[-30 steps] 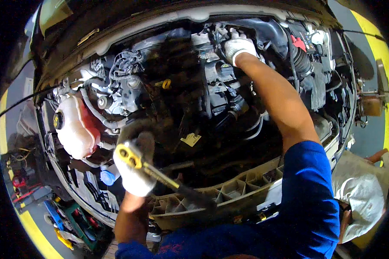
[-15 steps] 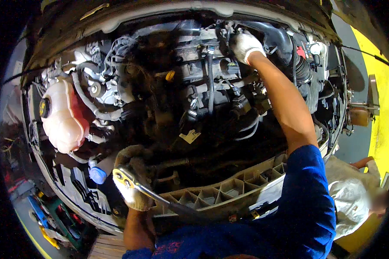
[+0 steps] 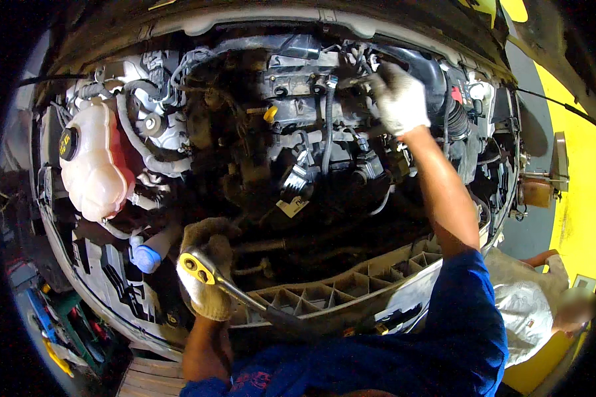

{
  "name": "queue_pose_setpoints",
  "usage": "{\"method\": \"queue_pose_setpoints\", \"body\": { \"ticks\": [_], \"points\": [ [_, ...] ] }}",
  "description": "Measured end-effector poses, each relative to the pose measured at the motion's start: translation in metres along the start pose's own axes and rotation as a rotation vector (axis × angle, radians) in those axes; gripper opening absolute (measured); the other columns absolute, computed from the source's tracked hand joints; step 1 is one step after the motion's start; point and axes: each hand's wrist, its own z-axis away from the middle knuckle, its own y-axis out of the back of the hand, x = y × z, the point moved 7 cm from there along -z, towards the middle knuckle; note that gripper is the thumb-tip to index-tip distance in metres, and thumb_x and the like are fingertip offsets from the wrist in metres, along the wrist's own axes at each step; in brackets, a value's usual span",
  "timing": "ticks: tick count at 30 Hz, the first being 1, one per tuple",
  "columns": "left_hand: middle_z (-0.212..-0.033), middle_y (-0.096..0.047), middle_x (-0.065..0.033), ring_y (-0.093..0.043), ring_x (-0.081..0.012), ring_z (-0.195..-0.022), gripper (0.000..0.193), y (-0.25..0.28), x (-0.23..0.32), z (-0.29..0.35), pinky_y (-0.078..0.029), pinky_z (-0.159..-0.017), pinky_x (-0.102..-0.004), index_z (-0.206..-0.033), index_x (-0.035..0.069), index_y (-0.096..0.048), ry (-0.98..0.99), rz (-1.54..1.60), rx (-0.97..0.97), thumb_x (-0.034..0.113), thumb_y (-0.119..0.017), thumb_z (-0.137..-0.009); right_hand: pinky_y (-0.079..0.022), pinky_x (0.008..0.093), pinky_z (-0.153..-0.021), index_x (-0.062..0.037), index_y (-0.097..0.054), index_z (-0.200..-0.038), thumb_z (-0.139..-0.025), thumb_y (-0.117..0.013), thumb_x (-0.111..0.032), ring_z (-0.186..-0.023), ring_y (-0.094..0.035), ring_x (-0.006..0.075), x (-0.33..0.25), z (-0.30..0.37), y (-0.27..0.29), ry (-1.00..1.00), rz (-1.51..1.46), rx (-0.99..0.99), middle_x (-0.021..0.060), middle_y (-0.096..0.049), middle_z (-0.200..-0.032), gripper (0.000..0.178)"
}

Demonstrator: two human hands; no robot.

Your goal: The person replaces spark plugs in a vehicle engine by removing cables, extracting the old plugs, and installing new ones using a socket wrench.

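Note:
My left hand (image 3: 208, 291), in a pale work glove with a darkened finger area, is closed round a ratchet wrench at the front of the engine bay. The ratchet wrench (image 3: 240, 295) has a bright yellow-lit head and a handle slanting down to the right, over the front edge. My right hand (image 3: 402, 102), in a white glove, is raised over the back right of the engine (image 3: 295, 109). Its fingers are bent together toward wiring and a black duct (image 3: 425, 76); what they hold, if anything, I cannot make out.
A pinkish-white coolant tank (image 3: 94, 165) and a blue cap (image 3: 146, 259) are on the left. A ribbed front crossmember (image 3: 351, 291) runs before me. A loose tag (image 3: 292, 206) hangs mid-bay. Another person (image 3: 526, 304) is low at the right. Coloured tools (image 3: 43, 317) lie lower left.
My right hand has drawn back from the rear of the engine, toward me and slightly right. My left hand keeps the ratchet wrench in nearly the same place. The view has shifted slightly.

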Motion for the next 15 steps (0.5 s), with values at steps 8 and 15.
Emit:
{"method": "queue_pose_setpoints", "body": {
  "ticks": [8,15],
  "points": [
    [-0.098,-0.066,-0.0068,-0.064,-0.0153,-0.088,0.025,0.003,0.000,0.002,-0.051,-0.078,-0.0281,-0.109,0.003,-0.064,0.054,0.059,-0.013,0.025,-0.066,-0.097,-0.051,0.0488,-0.087,-0.0041,-0.069,-0.106,-0.094,-0.054,-0.030,-0.098,-0.064,0.0431,0.004,-0.024,-0.095,0.001,0.135,-0.192,0.0230,-0.069,-0.104,0.032],
    [-0.098,-0.066,-0.0067,-0.064,-0.0135,-0.088,0.027,-0.002,-0.004,0.001,-0.051,-0.077,-0.0258,-0.111,0.003,-0.063,0.048,0.015,-0.051,0.027,-0.066,-0.097,-0.055,0.0430,-0.087,-0.0034,-0.071,-0.105,-0.087,-0.060,-0.015,-0.102,-0.068,0.0379,-0.011,-0.060,-0.144,0.190,0.415,-0.623,0.0220,-0.071,-0.108,0.024]
  ]
}}
